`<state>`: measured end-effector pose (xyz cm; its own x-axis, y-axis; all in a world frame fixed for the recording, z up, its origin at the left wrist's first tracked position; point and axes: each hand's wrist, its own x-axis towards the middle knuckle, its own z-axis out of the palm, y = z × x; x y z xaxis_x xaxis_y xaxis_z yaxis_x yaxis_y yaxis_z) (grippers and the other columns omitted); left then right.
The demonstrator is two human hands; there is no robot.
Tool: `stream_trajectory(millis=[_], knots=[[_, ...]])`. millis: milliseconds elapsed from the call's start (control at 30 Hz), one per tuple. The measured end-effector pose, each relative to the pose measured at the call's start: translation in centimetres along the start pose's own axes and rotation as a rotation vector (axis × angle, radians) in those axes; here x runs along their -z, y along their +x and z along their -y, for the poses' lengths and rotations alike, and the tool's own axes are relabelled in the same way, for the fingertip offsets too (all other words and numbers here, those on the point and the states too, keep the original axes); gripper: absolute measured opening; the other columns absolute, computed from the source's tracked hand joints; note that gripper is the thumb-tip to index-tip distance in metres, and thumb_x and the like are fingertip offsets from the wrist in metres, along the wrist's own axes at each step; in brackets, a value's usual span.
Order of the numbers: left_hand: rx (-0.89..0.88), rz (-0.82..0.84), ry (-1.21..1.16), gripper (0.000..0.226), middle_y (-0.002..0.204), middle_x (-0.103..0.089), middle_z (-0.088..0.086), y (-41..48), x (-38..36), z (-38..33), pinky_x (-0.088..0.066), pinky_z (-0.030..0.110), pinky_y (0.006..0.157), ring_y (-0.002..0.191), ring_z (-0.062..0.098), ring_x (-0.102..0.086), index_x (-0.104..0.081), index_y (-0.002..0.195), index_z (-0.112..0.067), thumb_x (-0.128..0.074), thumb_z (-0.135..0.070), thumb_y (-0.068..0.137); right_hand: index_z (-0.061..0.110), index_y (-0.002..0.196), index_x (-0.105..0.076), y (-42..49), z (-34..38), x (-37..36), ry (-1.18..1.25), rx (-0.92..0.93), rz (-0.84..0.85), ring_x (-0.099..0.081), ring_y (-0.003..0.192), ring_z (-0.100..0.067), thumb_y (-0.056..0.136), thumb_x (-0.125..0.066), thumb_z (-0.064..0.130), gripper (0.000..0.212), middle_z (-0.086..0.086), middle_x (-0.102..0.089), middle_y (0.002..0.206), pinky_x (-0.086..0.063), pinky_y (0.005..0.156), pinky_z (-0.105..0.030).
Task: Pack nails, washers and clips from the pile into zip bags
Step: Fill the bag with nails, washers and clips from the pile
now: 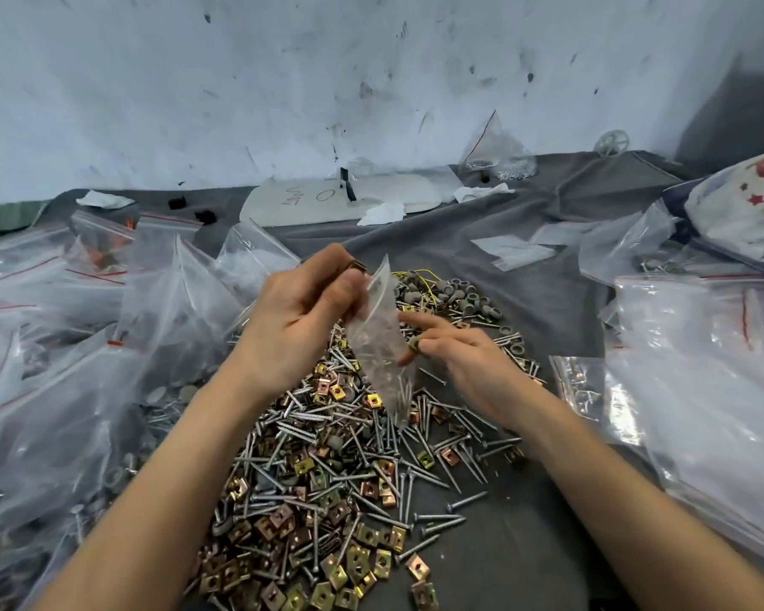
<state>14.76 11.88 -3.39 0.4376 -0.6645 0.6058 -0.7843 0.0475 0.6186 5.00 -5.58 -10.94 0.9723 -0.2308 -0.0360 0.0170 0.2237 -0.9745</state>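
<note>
One small zip bag, a few nails lying in its bottom, is hanging at centre over the pile of nails, clips and washers, too many to count. The left hand is pinching the bag's mouth at 12 o'clock. At the bag's 3 o'clock the right hand is pinching one small piece, too blurred to name. Filled bags are heaping up at 9 o'clock.

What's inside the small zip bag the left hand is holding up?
Several nails show through the zip bag near its bottom. The left hand covers part of its top, hiding contents there.
</note>
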Motion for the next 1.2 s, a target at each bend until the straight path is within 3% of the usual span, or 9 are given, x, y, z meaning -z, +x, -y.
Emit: stream_trajectory(millis=[200,333,533,633,733,867,1000,1100,1200], knots=[[0.04,0.032,0.265,0.03,0.069,-0.064,-0.011,0.4,1.5,0.9,-0.047,0.034,0.066,0.066,0.011,-0.059,-0.065,0.089,-0.013,-0.047,-0.036,0.095,0.015,0.076,-0.072,-0.5,0.9,-0.4,0.031,0.001,-0.059,-0.057,0.089,-0.025,0.093,-0.052,0.007,0.027,-0.01,-0.063,0.1,-0.044,0.076,-0.042],[0.126,0.006,0.358,0.021,0.067,-0.064,-0.012,0.1,1.7,1.5,-0.047,0.034,0.06,0.062,0.007,-0.06,-0.069,0.088,-0.014,-0.054,-0.025,0.098,0.005,0.085,-0.073,-1.7,1.8,-0.7,-0.298,0.296,-0.15,-0.057,0.082,-0.014,0.093,-0.051,0.0,0.024,0.001,-0.059,0.097,-0.05,0.068,-0.027],[0.354,0.061,0.235,0.017,0.079,-0.07,0.01,1.0,2.0,0.9,-0.052,0.049,0.074,0.08,0.038,-0.064,-0.068,0.09,-0.025,-0.054,-0.02,0.099,0.013,0.087,-0.073,-2.5,1.5,-0.6,-0.419,0.412,-0.152,-0.059,0.085,-0.004,0.092,-0.053,-0.001,0.025,0.006,-0.059,0.098,-0.051,0.073,-0.022],[0.388,0.213,0.304,0.012,0.076,-0.07,-0.002,1.5,2.5,0.7,-0.054,0.036,0.068,0.071,0.02,-0.065,-0.07,0.095,-0.028,-0.059,-0.023,0.096,0.016,0.087,-0.072,-2.8,1.1,-0.6,-0.384,0.438,-0.145,-0.06,0.082,-0.002,0.091,-0.053,-0.003,0.027,0.001,-0.06,0.1,-0.052,0.069,-0.018],[0.391,0.295,0.301,0.008,0.057,-0.062,-0.012,2.0,2.9,0.3,-0.036,0.01,0.049,0.047,-0.002,-0.048,-0.075,0.092,-0.024,-0.069,-0.021,0.089,0.015,0.088,-0.072,-3.0,0.8,-0.6,-0.415,0.468,-0.16,-0.061,0.091,0.0,0.09,-0.053,-0.005,0.027,-0.001,-0.062,0.101,-0.05,0.077,-0.014],[0.371,0.368,0.361,0.014,0.069,-0.068,-0.011,2.5,3.1,-0.3,-0.038,0.007,0.055,0.057,-0.007,-0.053,-0.077,0.093,-0.025,-0.079,-0.021,0.08,0.007,0.094,-0.074,-3.0,0.3,-0.2,-0.442,0.472,-0.175,-0.061,0.104,-0.013,0.09,-0.054,-0.004,0.022,-0.004,-0.065,0.104,-0.049,0.091,-0.024],[0.31,0.446,0.429,0.025,0.078,-0.063,-0.015,2.8,3.3,-1.4,-0.043,0.011,0.07,0.071,-0.006,-0.058,-0.073,0.107,-0.027,-0.076,-0.026,0.082,0.007,0.093,-0.073,-3.4,0.4,-0.1,-0.437,0.47,-0.193,-0.062,0.102,-0.012,0.089,-0.056,-0.004,0.021,-0.009,-0.065,0.106,-0.05,0.086,-0.019],[0.234,0.501,0.423,0.016,0.091,-0.062,-0.015,2.7,3.2,-2.6,-0.046,0.023,0.082,0.085,-0.001,-0.06,-0.072,0.095,-0.034,-0.066,-0.044,0.084,0.014,0.092,-0.073,-3.7,1.6,-0.5,-0.4,0.481,-0.261,-0.063,0.102,-0.009,0.085,-0.063,0.001,0.018,-0.004,-0.066,0.106,-0.051,0.083,-0.02],[0.152,0.519,0.429,0.035,0.102,-0.061,-0.01,2.3,2.5,-3.7,-0.043,0.024,0.085,0.094,0.003,-0.058,-0.073,0.087,-0.032,-0.052,-0.06,0.081,0.021,0.086,-0.071,-4.3,4.5,-1.0,-0.367,0.593,-0.314,-0.064,0.101,-0.012,0.077,-0.068,0.016,0.011,0.0,-0.066,0.107,-0.053,0.083,-0.02]])
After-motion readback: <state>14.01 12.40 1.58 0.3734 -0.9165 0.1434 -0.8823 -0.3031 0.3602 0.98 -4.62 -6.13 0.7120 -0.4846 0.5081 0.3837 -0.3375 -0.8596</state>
